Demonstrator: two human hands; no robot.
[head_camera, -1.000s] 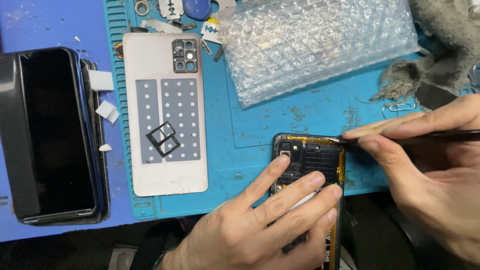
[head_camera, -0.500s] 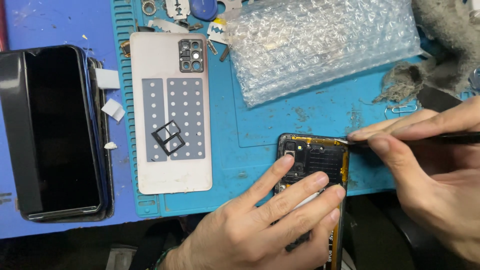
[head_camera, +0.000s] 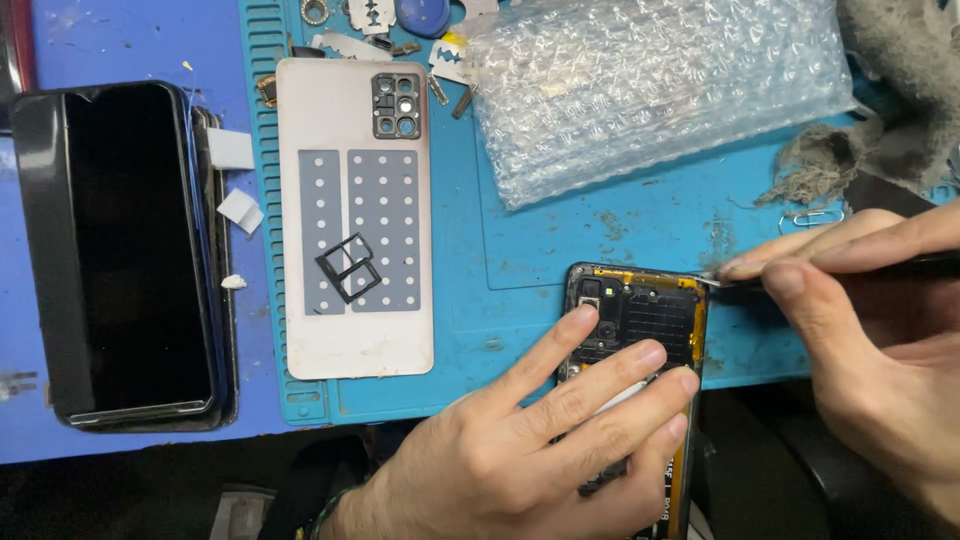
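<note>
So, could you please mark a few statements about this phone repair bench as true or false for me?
1. The left hand rests flat on the opened phone. True.
2. The right hand holds a hammer. False: it holds a thin dark tool whose tip is at the phone's top right corner.
3. The SIM tray lies on the white back cover. True.
4. The bubble wrap covers the black screen panel. False: the wrap lies at upper right, the panel far left, uncovered.

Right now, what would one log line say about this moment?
left hand: flat on opened phone | right hand: holds thin tool, tip at phone's top right corner | back cover: aside on mat
</note>
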